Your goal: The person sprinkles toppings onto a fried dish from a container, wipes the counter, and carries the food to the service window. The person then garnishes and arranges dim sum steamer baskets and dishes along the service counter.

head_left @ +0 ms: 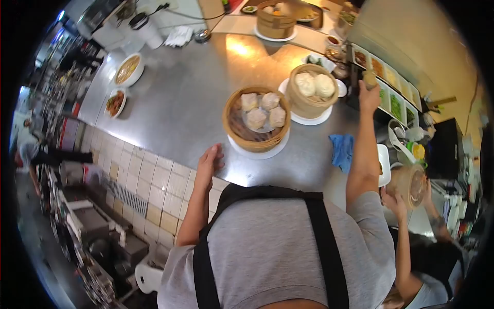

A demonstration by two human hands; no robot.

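My left hand (210, 160) hangs at the steel table's front edge, holding nothing, fingers loosely apart. Nearest to it stands a bamboo steamer (234, 135) on a white plate (267, 153), with several pleated dumplings (256, 119) on a paper liner inside. Behind and to the right, a second bamboo steamer (310, 109) with two white buns (324, 85) rests on another white plate (312, 121). Reaching far right, my right hand (368, 98) is closed on a small brownish, round-topped object (370, 78) beside the topping containers; its kind is unclear.
Topping containers (395, 106) line the right side. A blue cloth (341, 153) lies before them. At right, a co-worker's hands (395, 204) hold another steamer (407, 185). A soup bowl (129, 70) and a small dish (116, 104) stand left. Another steamer (276, 24) sits behind.
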